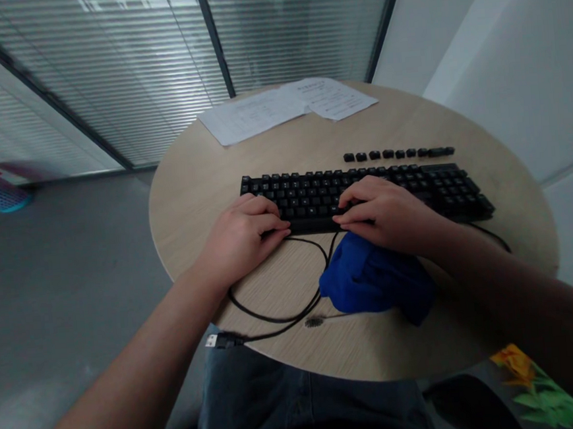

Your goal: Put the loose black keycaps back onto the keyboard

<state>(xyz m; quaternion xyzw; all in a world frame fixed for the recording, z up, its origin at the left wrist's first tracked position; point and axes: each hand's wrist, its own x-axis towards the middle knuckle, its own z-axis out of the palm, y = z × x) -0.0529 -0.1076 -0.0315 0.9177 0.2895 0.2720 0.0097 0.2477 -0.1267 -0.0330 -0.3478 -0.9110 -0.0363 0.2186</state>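
A black keyboard [310, 206] lies on a round wooden table [181, 203]. My left hand [246, 234] is closed at its front left, thumb and forefinger pinched together on the front edge beside the space bar [312, 226]. At the bar's right end, my right hand [383, 213] grips the same edge with curled fingers. Its wrist passes over a crumpled blue cloth [365, 277]. Between my forearms, a black cable [279, 320] loops on the table and ends in a USB plug [222, 340] at the near edge.
Behind the keyboard, several loose black keycaps [388, 154] form a row. Printed papers [259, 114] lie at the table's far edge. A small brush [314, 322] is near the cloth. A blue basket [0, 193] stands on the floor at left, an orange flower [516, 363] at lower right.
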